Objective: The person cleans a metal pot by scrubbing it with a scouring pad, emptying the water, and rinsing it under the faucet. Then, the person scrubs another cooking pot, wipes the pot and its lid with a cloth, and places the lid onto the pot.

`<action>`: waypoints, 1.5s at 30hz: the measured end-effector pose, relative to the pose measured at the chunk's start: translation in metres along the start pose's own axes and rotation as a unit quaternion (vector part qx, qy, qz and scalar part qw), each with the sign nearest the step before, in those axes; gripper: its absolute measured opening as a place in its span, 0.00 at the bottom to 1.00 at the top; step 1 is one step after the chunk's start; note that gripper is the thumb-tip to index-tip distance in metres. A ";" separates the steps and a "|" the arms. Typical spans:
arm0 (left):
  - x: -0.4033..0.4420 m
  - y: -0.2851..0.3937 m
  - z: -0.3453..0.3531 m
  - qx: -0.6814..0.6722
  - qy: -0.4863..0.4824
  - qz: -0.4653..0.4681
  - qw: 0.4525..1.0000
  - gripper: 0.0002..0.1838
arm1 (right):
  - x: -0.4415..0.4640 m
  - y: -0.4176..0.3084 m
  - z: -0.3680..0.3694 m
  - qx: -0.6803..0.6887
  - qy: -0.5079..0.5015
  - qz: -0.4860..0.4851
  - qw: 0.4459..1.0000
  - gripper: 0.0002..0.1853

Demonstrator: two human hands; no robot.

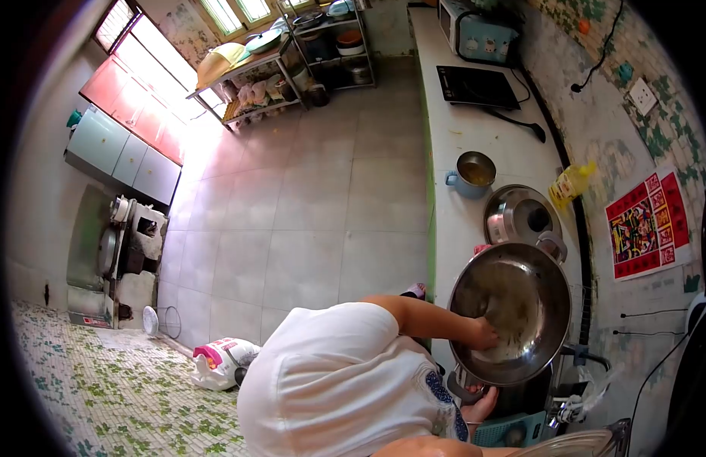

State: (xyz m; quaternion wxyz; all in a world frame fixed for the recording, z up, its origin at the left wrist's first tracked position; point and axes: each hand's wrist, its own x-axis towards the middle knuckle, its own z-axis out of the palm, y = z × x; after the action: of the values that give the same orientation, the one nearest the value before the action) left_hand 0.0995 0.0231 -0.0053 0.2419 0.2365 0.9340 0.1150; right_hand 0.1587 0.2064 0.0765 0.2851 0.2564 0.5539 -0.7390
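Note:
A large stainless steel wok (532,305) with two loop handles is tilted over the sink, its inside facing me. My left hand (482,333) reaches into the wok and touches its inner wall. The fingers there look curled, but I cannot make out whether anything is in them. At the wok's near side, my right hand (481,405) is closed around the dark side handle (464,388). A glass-and-steel lid (513,217) with a black knob lies on the counter beside the wok, partly covered by its rim.
On the counter stand a blue mug (469,184), a yellow bottle (570,185), a black ladle (528,128) and an induction cooker (478,87). A faucet (581,354) and a teal basket (524,428) are by the sink. A shelf rack (334,46) stands across the tiled floor.

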 end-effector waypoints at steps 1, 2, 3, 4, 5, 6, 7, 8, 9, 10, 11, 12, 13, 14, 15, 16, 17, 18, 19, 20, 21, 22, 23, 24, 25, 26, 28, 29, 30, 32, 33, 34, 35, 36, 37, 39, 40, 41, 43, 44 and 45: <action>0.006 0.003 0.010 0.018 -0.025 -0.014 0.999 0.29 | -0.003 -0.003 0.001 -0.002 -0.021 -0.009 1.000 0.11; 0.012 0.007 0.015 0.037 -0.049 -0.027 0.998 0.30 | -0.006 -0.005 0.003 -0.004 -0.042 -0.019 0.999 0.10; 0.012 0.012 0.013 0.036 -0.046 -0.026 0.998 0.30 | -0.011 -0.008 0.007 0.005 -0.051 -0.019 0.998 0.09; 0.009 0.014 0.011 0.017 -0.046 -0.045 0.998 0.28 | -0.013 -0.009 0.010 0.004 -0.051 -0.022 0.998 0.09; 0.004 0.016 0.009 -0.002 -0.047 -0.064 0.997 0.27 | -0.015 -0.010 0.011 0.000 -0.050 -0.029 0.998 0.10; -0.013 0.018 -0.006 -0.002 -0.047 -0.062 0.997 0.27 | -0.017 -0.009 0.010 -0.003 -0.048 -0.035 0.998 0.10; -0.035 0.020 -0.031 0.002 0.005 -0.097 0.995 0.26 | -0.011 -0.005 0.004 -0.001 -0.067 -0.040 0.997 0.10; -0.044 0.026 -0.042 0.004 0.056 -0.127 0.990 0.25 | -0.009 -0.004 0.001 -0.001 -0.058 -0.041 0.997 0.10; -0.032 0.016 -0.024 0.072 0.062 -0.137 0.986 0.26 | -0.008 -0.004 0.003 0.021 -0.068 -0.029 0.997 0.09; -0.020 0.004 -0.007 0.140 0.067 -0.149 0.977 0.27 | -0.008 -0.002 0.003 0.049 -0.068 -0.019 0.996 0.08; -0.010 -0.008 0.007 0.205 0.071 -0.162 0.963 0.28 | -0.006 0.002 -0.002 0.080 -0.062 0.002 0.995 0.07; -0.022 -0.003 -0.019 0.197 0.026 -0.249 0.948 0.31 | 0.002 0.009 -0.006 0.118 -0.054 0.016 0.991 0.06; -0.042 -0.002 -0.040 0.169 -0.026 -0.265 0.949 0.31 | 0.014 0.018 -0.017 0.169 -0.098 0.055 0.979 0.08; -0.024 -0.030 0.002 0.142 0.011 -0.264 0.954 0.28 | 0.010 0.017 -0.014 0.218 -0.145 0.059 0.963 0.10; -0.054 -0.025 -0.050 -0.076 -0.028 -0.271 0.959 0.23 | 0.006 0.016 -0.007 0.245 -0.154 0.060 0.955 0.12; -0.043 -0.049 0.000 -0.083 0.079 -0.245 0.963 0.17 | -0.002 0.014 0.001 0.276 -0.142 0.075 0.948 0.14; -0.049 -0.047 -0.001 -0.090 0.052 -0.177 0.979 0.18 | -0.011 0.012 0.010 0.277 -0.107 0.064 0.953 0.14; -0.056 -0.043 -0.012 -0.095 0.025 -0.114 0.989 0.18 | -0.008 0.022 0.007 0.304 -0.155 0.052 0.938 0.15; -0.053 -0.032 -0.014 -0.090 0.009 -0.093 0.992 0.18 | -0.007 0.025 0.010 0.316 -0.158 0.043 0.935 0.15; -0.053 -0.021 -0.017 -0.079 -0.023 -0.041 0.996 0.21 | -0.009 0.025 0.013 0.312 -0.129 0.042 0.940 0.15; -0.053 -0.014 -0.017 -0.067 -0.052 0.007 0.996 0.25 | -0.006 0.026 0.015 0.310 -0.122 0.034 0.942 0.14; -0.058 -0.006 -0.015 -0.063 -0.062 0.016 0.996 0.25 | -0.009 0.025 0.020 0.306 -0.115 0.028 0.945 0.14; -0.059 0.002 -0.010 -0.035 -0.053 -0.027 0.998 0.28 | -0.010 0.025 0.023 0.316 -0.109 0.025 0.942 0.14; -0.057 0.008 -0.011 -0.005 -0.041 -0.071 0.997 0.31 | -0.010 0.024 0.024 0.305 -0.098 0.014 0.947 0.13; -0.053 0.011 -0.014 0.000 -0.048 -0.066 0.997 0.31 | -0.012 0.023 0.025 0.293 -0.086 0.005 0.952 0.12; -0.048 0.012 -0.019 0.029 -0.038 -0.086 0.995 0.31 | -0.014 0.021 0.027 0.299 -0.085 0.004 0.950 0.12; -0.035 0.005 -0.028 0.064 -0.028 -0.107 0.992 0.32 | -0.017 0.015 0.031 0.279 -0.059 -0.014 0.958 0.12; -0.025 -0.005 -0.028 0.054 0.000 -0.094 0.994 0.31 | -0.016 0.015 0.031 0.282 -0.063 -0.014 0.957 0.12; -0.024 -0.008 -0.033 0.043 0.029 -0.084 0.995 0.30 | -0.016 0.015 0.030 0.284 -0.059 -0.017 0.957 0.11; -0.024 -0.008 -0.036 0.010 -0.004 -0.090 0.996 0.30 | -0.017 0.017 0.033 0.287 -0.062 -0.014 0.956 0.10; -0.025 -0.007 -0.039 -0.027 -0.032 -0.088 0.995 0.29 | -0.018 0.014 0.034 0.287 -0.055 -0.018 0.956 0.10; -0.030 -0.009 -0.033 -0.028 -0.030 -0.094 0.995 0.29 | -0.019 0.013 0.034 0.287 -0.048 -0.023 0.956 0.09; -0.037 -0.013 -0.023 -0.020 -0.076 -0.048 0.996 0.28 | -0.019 0.013 0.035 0.289 -0.043 -0.021 0.956 0.09; -0.044 -0.012 -0.020 -0.012 -0.122 -0.003 0.992 0.27 | -0.019 0.012 0.035 0.289 -0.047 -0.019 0.956 0.09; -0.048 -0.010 -0.016 -0.012 -0.123 -0.007 0.992 0.27 | -0.019 0.011 0.035 0.282 -0.043 -0.019 0.958 0.09; -0.051 -0.007 -0.014 -0.017 -0.030 0.023 0.999 0.25 | -0.016 0.011 0.034 0.269 -0.049 -0.019 0.962 0.09; -0.042 -0.009 -0.009 0.005 0.023 0.045 0.999 0.25 | -0.014 0.015 0.030 0.279 -0.044 -0.005 0.959 0.10; -0.031 -0.009 -0.006 0.030 0.075 0.059 0.995 0.24 | -0.011 0.021 0.028 0.289 -0.045 0.013 0.956 0.11; -0.024 0.014 -0.034 -0.105 -0.002 -0.093 0.990 0.24 | -0.001 0.035 0.020 0.295 -0.040 0.015 0.955 0.10; -0.027 0.013 -0.030 -0.095 0.039 -0.079 0.992 0.23 | 0.000 0.036 0.017 0.298 -0.066 0.024 0.952 0.12; -0.028 0.014 -0.033 -0.132 0.008 -0.116 0.984 0.22 | 0.004 0.040 0.014 0.311 -0.068 0.028 0.948 0.12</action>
State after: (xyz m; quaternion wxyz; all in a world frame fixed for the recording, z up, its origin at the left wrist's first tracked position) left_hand 0.1099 0.0177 0.0384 0.2757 0.0917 0.9335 0.2102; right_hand 0.1830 0.1829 0.0502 0.2486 0.2969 0.2686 -0.8820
